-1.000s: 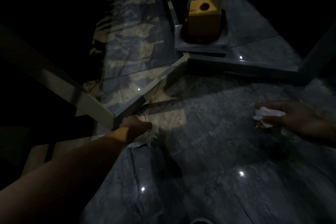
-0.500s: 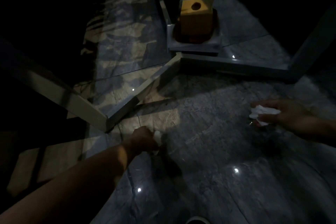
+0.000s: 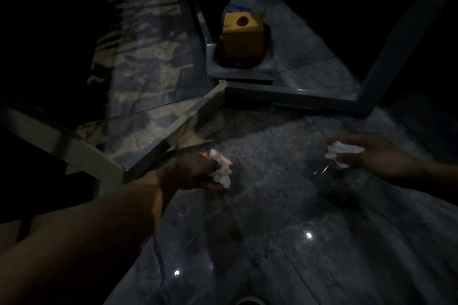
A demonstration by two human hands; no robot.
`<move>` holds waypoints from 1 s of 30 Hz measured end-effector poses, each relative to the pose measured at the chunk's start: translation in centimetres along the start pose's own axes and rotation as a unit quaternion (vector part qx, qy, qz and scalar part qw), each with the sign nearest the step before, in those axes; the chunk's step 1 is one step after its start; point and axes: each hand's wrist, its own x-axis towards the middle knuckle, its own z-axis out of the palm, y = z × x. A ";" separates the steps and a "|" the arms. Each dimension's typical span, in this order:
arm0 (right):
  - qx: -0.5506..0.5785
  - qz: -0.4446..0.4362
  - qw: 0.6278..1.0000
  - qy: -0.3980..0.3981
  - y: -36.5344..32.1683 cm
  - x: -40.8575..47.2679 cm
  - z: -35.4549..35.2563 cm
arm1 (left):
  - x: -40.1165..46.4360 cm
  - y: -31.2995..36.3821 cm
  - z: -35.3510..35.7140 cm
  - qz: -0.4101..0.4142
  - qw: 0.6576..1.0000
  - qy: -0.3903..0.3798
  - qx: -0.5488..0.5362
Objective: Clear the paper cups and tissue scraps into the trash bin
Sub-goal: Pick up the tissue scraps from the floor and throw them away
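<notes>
The scene is dim. My left hand [image 3: 193,172] is closed around a crumpled white tissue scrap [image 3: 222,170] just above the dark marble surface [image 3: 272,242], near its left edge. At the right, my right hand [image 3: 371,155] grips a second white tissue scrap [image 3: 340,152], which pokes out to the left of the fingers. No paper cup shows clearly; a faint clear curved outline lies on the marble between my hands. No trash bin can be made out.
A yellow box with a round hole on top [image 3: 244,37] stands on a grey platform [image 3: 240,73] at the back. Pale beams [image 3: 81,153] and a grey frame bar [image 3: 292,95] border the surface. The surroundings are black.
My left hand gathered the tissue scrap from the marble edge, closed on it, and moved right and slightly up. My right hand stays at the right with its scrap.
</notes>
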 end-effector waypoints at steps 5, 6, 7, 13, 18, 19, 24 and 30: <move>0.008 -0.004 0.999 0.040 0.4 -0.9 -1.9 | 0.8 3.3 2.0 -0.006 0.997 -0.050 -0.063; 0.004 -0.005 0.999 0.049 0.2 -1.2 -2.3 | 1.3 3.8 2.4 -0.012 0.996 -0.042 -0.071; 0.000 -0.005 0.998 0.057 0.0 -1.6 -2.7 | 1.6 4.4 3.0 -0.015 0.997 -0.036 -0.072; -0.066 -0.015 0.993 0.092 -0.5 -3.8 -5.2 | 2.6 8.6 7.8 0.001 0.997 -0.067 -0.047; -0.100 0.002 0.987 0.127 0.1 -4.9 -7.0 | 3.6 10.7 11.3 -0.001 0.988 -0.116 -0.098; -0.104 0.003 0.985 0.137 0.1 -5.1 -7.2 | 3.6 10.9 12.0 0.003 0.989 -0.110 -0.104; -0.125 0.013 0.979 0.158 0.5 -5.4 -7.9 | 3.8 10.9 13.9 0.046 0.990 -0.113 -0.070; -0.138 0.010 0.978 0.157 0.5 -5.0 -7.7 | 3.9 11.2 13.9 0.053 0.992 -0.113 -0.016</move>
